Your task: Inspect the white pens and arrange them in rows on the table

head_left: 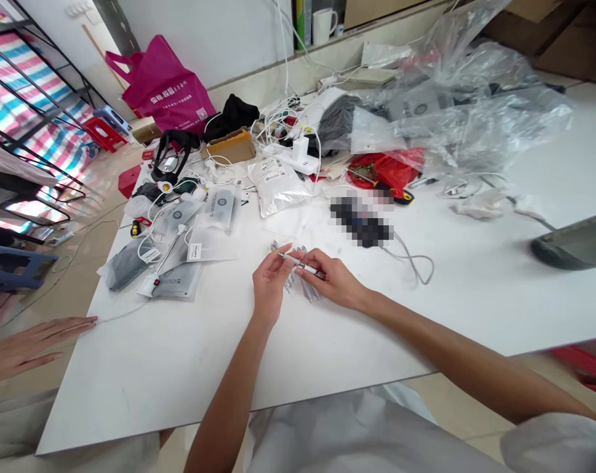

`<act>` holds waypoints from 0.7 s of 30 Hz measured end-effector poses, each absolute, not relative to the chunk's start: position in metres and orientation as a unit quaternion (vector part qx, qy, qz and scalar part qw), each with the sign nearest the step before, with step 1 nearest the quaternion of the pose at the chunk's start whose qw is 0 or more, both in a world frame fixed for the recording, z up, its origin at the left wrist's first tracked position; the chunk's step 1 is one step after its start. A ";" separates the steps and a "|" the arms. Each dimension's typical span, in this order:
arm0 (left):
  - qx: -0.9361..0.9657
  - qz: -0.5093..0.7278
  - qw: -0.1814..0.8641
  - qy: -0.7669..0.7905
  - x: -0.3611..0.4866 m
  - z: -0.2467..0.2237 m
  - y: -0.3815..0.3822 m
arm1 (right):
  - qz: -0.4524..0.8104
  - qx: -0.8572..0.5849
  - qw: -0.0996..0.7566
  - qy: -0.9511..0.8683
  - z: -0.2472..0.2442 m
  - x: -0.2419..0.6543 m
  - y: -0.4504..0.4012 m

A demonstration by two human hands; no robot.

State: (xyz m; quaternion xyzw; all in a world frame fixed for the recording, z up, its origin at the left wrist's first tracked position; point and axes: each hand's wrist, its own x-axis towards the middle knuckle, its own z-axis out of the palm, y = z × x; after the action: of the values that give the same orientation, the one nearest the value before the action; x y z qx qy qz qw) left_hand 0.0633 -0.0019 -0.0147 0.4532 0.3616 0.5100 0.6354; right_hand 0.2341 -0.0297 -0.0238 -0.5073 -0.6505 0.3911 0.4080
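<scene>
Over the middle of the white table (pixel 199 368), my two hands hold a slim white pen (pixel 301 265) with a silvery tip between them. My left hand (pixel 271 281) pinches the tip end between thumb and fingers. On the other end, the fingers of my right hand (pixel 334 281) are closed round the barrel. Several thin grey, clear-looking pieces (pixel 309 290) lie in a loose pile right under and behind my hands; their kind is hard to make out, and my fingers partly cover them.
Another person's hand (pixel 36 345) reaches in at the left edge. Packaged pouches (pixel 219 210), a white parcel (pixel 278 187) and tangled cables (pixel 278 128) crowd the back. A pixelated dark object (pixel 361 222) lies beyond my right hand. Clear plastic sheeting (pixel 495 112) covers the back right; a dark cylinder (pixel 573 243) stands right.
</scene>
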 end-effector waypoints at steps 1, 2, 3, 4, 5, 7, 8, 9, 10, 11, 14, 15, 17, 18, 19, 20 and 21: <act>0.458 0.503 0.634 0.367 0.063 -0.015 -0.002 | 0.404 -0.504 0.415 -0.640 -0.023 0.233 -0.030; 0.460 0.498 0.635 0.371 0.063 -0.016 -0.002 | 0.415 -0.501 0.422 -0.632 -0.023 0.233 -0.031; 0.461 0.495 0.635 0.374 0.063 -0.016 -0.002 | 0.422 -0.497 0.426 -0.627 -0.023 0.233 -0.031; 0.463 0.493 0.634 0.376 0.063 -0.017 -0.002 | 0.425 -0.495 0.428 -0.626 -0.023 0.233 -0.032; 0.465 0.491 0.632 0.379 0.063 -0.018 -0.002 | 0.422 -0.498 0.426 -0.626 -0.024 0.233 -0.032; 0.469 0.485 0.630 0.384 0.063 -0.019 -0.002 | 0.409 -0.507 0.420 -0.632 -0.026 0.235 -0.031; 0.469 0.482 0.631 0.387 0.064 -0.020 -0.002 | 0.403 -0.508 0.416 -0.638 -0.027 0.236 -0.031; 0.467 0.478 0.634 0.388 0.064 -0.020 -0.002 | 0.400 -0.505 0.411 -0.645 -0.027 0.237 -0.030; 0.464 0.477 0.636 0.391 0.064 -0.020 -0.002 | 0.400 -0.498 0.405 -0.655 -0.028 0.237 -0.030; 0.458 0.477 0.638 0.394 0.064 -0.020 -0.002 | 0.400 -0.492 0.399 -0.663 -0.028 0.238 -0.030; 0.439 0.486 0.638 0.405 0.064 -0.020 -0.001 | 0.391 -0.499 0.397 -0.663 -0.026 0.238 -0.028; 0.433 0.491 0.638 0.406 0.063 -0.020 -0.001 | 0.386 -0.505 0.401 -0.660 -0.026 0.238 -0.028; 0.426 0.496 0.638 0.405 0.063 -0.020 0.000 | 0.383 -0.501 0.405 -0.662 -0.025 0.239 -0.028; 0.425 0.496 0.639 0.406 0.062 -0.020 0.000 | 0.387 -0.494 0.403 -0.666 -0.025 0.239 -0.028; 0.425 0.495 0.639 0.407 0.062 -0.020 0.000 | 0.394 -0.488 0.400 -0.668 -0.026 0.238 -0.028; 0.427 0.493 0.639 0.408 0.062 -0.020 0.000 | 0.403 -0.484 0.400 -0.666 -0.026 0.237 -0.028; 0.429 0.493 0.637 0.409 0.062 -0.021 0.000 | 0.416 -0.482 0.403 -0.657 -0.027 0.236 -0.029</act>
State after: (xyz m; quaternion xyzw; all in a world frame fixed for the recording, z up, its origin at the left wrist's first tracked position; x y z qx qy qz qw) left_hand 0.0625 0.0002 -0.0209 0.4292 0.4095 0.4926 0.6368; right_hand 0.2356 -0.0287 -0.0270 -0.4824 -0.6574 0.4160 0.4026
